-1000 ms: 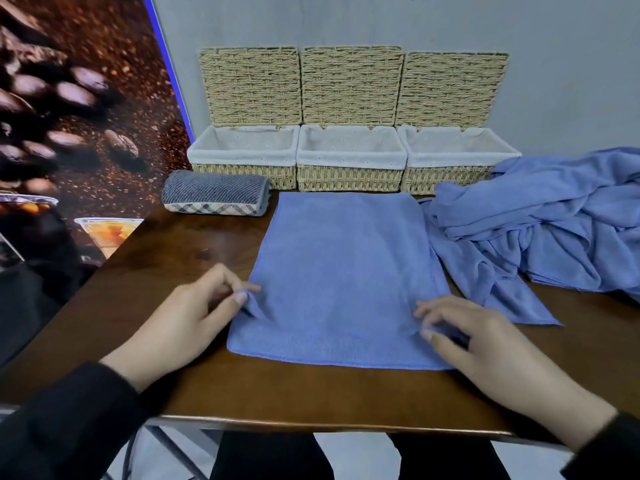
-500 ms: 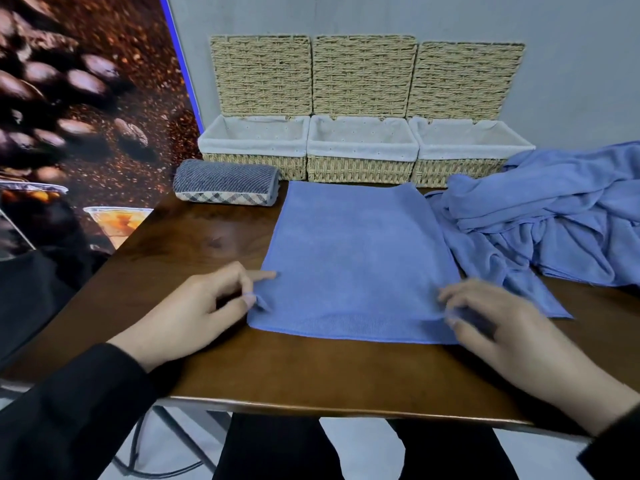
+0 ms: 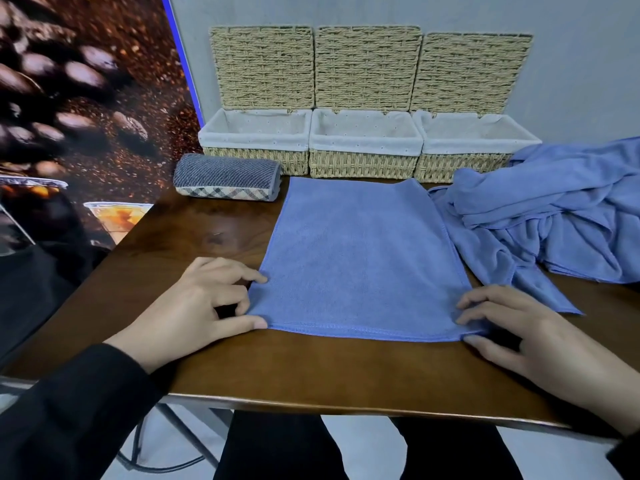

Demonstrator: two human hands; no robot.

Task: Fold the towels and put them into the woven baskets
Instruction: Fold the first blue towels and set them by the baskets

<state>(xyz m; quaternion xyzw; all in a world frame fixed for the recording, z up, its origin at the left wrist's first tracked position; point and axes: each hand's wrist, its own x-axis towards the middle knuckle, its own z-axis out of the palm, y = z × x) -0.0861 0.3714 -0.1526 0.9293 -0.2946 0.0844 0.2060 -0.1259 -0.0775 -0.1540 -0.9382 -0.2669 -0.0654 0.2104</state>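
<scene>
At 9 o'clock of the flat blue towel [image 3: 363,258], I had the left hand [image 3: 194,313] at the near-left corner, thumb and fingers curled and pinching the hem. At 11 o'clock lay a rolled grey towel [image 3: 227,181], just beside the left woven basket [image 3: 256,147]. The middle woven basket [image 3: 363,148] and right woven basket [image 3: 474,148] stood at 12 and 1 o'clock, all three lined, lids up, nothing visible inside. The flat towel lay on the wooden table [image 3: 311,368], its far edge close to the baskets. At 2 o'clock, the pile of unfolded blue towels [image 3: 554,220] touched its right edge. At 4 o'clock, the right hand [image 3: 526,327] pinched the near-right corner.

Hazards, as I judged them:
- Uneven lift of the two corners would skew the fold.
- The right edge could drag a trailing strip of the pile along.
- A weak pinch could drop a corner mid-fold.
</scene>
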